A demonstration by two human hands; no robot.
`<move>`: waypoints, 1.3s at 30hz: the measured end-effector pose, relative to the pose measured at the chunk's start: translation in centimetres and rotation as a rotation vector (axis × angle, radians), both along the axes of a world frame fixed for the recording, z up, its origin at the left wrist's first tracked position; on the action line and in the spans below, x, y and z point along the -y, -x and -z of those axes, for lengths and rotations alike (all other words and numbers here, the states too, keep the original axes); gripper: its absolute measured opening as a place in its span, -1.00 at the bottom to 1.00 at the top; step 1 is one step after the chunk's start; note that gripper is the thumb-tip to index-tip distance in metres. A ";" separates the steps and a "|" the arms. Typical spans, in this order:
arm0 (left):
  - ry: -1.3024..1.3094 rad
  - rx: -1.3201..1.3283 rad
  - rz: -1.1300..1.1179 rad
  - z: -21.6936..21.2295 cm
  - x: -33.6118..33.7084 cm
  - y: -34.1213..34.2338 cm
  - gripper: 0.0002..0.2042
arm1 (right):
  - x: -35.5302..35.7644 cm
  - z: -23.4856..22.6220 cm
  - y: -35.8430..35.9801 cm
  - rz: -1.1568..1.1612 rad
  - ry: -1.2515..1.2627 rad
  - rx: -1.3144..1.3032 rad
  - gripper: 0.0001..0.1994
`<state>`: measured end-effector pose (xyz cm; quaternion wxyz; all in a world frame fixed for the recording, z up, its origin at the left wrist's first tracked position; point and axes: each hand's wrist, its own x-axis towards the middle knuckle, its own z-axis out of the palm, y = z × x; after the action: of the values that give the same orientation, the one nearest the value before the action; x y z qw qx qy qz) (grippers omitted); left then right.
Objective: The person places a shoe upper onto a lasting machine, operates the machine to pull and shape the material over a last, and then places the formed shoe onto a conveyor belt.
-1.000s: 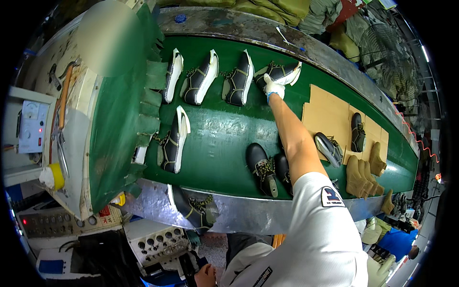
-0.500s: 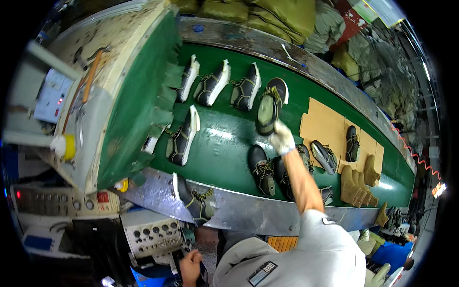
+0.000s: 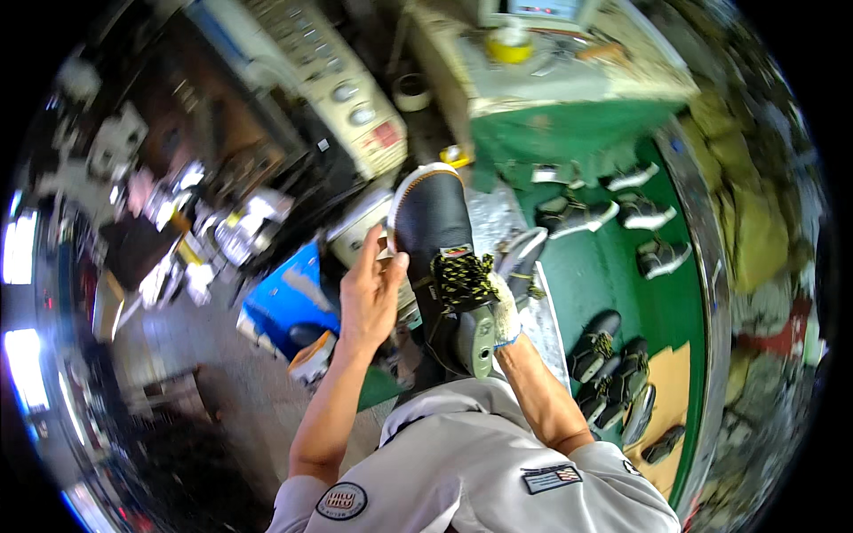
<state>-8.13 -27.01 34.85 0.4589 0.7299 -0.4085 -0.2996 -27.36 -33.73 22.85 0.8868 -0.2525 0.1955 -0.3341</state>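
A black shoe (image 3: 433, 222) with a pale sole rim, orange stitching and black-and-yellow laces is held up in front of my body, toe pointing away. A pale green last (image 3: 480, 342) fills its opening. My right hand (image 3: 505, 311), in a whitish knit glove, grips the shoe on its right side by the laces and last; some of its fingers are hidden. Beside the shoe's left edge is my bare left hand (image 3: 371, 298), thumb and fingers apart. Whether its fingertips touch the sole rim I cannot tell.
On the right, a green table (image 3: 569, 284) carries several similar shoes and a cardboard sheet (image 3: 673, 382). Another shoe (image 3: 522, 253) lies on its metal edge. Ahead stands a panel with dials (image 3: 355, 98); a blue bin (image 3: 289, 298) is at left.
The view has swung left, away from the green table. My right hand has brought a shoe from the table to my front, and my left hand has come up beside it.
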 end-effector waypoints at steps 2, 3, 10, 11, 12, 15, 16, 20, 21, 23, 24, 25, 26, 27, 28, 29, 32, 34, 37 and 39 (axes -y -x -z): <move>-0.004 0.178 -0.137 0.6 -3.9 -1.9 -0.44 | -1.8 -6.0 -5.0 -0.070 -0.074 -0.031 -0.44; 0.053 0.173 -0.211 1.1 -5.5 -2.9 -0.42 | -2.8 -6.1 -7.2 -0.100 -0.054 -0.048 -0.44; 0.051 -0.069 -0.534 2.8 -12.5 -9.7 -0.48 | -7.2 -5.1 -18.9 -0.306 0.043 -0.181 -0.43; 0.057 -0.059 -0.555 3.0 -13.2 -10.7 -0.48 | -7.7 -5.0 -20.1 -0.310 0.067 -0.194 -0.44; 0.063 -0.047 -0.577 3.3 -13.8 -11.8 -0.48 | -8.1 -5.3 -21.5 -0.314 0.093 -0.203 -0.45; 0.236 -0.145 -0.623 5.0 -15.0 -14.5 -0.47 | -9.2 -5.8 -25.3 -0.364 0.004 -0.133 -0.40; 0.274 -0.176 -0.616 4.4 -14.9 -15.3 -0.48 | -9.0 -5.9 -26.5 -0.364 0.042 -0.144 -0.38; 0.279 -0.210 -0.733 3.9 -14.7 -18.5 -0.49 | -9.1 -6.0 -30.3 -0.356 0.130 -0.129 -0.38; 0.285 -0.192 -0.733 4.3 -14.6 -19.6 -0.50 | -9.2 -6.2 -31.1 -0.352 0.082 -0.120 -0.40; 0.343 -0.235 -0.676 5.0 -14.2 -20.7 -0.50 | -9.0 -5.4 -32.8 -0.279 0.123 -0.176 -0.46; 0.374 -0.261 -0.639 5.2 -13.5 -21.2 -0.50 | -8.3 -4.3 -33.5 -0.242 0.128 -0.208 -0.48; 0.398 -0.266 -0.651 6.9 -13.6 -22.2 -0.54 | -8.4 -4.1 -34.3 -0.240 0.127 -0.255 -0.50; 0.385 -0.676 -0.739 8.6 -14.0 -22.6 -0.53 | -8.5 -3.9 -35.0 -0.233 0.207 -0.298 -0.52; 0.318 -0.814 -0.757 8.8 -13.9 -22.5 -0.53 | -8.5 -4.1 -34.8 -0.209 0.270 -0.316 -0.54; 0.249 -0.950 -0.774 8.8 -13.8 -22.1 -0.52 | -8.6 -4.5 -34.7 -0.185 0.332 -0.332 -0.56; 0.300 -1.037 -0.790 9.2 -13.7 -21.7 -0.47 | -8.6 -4.3 -34.9 -0.192 0.358 -0.361 -0.57; 0.373 -1.181 -0.747 9.3 -13.4 -21.6 -0.44 | -8.4 -3.2 -34.8 -0.187 0.390 -0.422 -0.60; 0.331 -1.088 -0.735 8.7 -13.5 -22.0 -0.44 | -8.6 -2.8 -35.2 -0.175 0.338 -0.406 -0.61; 0.226 -0.999 -0.668 7.9 -14.1 -23.3 -0.42 | -9.8 -1.5 -35.6 -0.167 0.129 -0.333 -0.57; 0.158 -0.967 -0.678 7.9 -14.3 -23.6 -0.41 | -9.8 -0.9 -35.6 -0.160 0.168 -0.347 -0.56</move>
<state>15.43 -12.68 26.93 0.7157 0.5643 0.0817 -0.4034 8.22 -23.91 23.75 0.8392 -0.3941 0.2962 -0.2293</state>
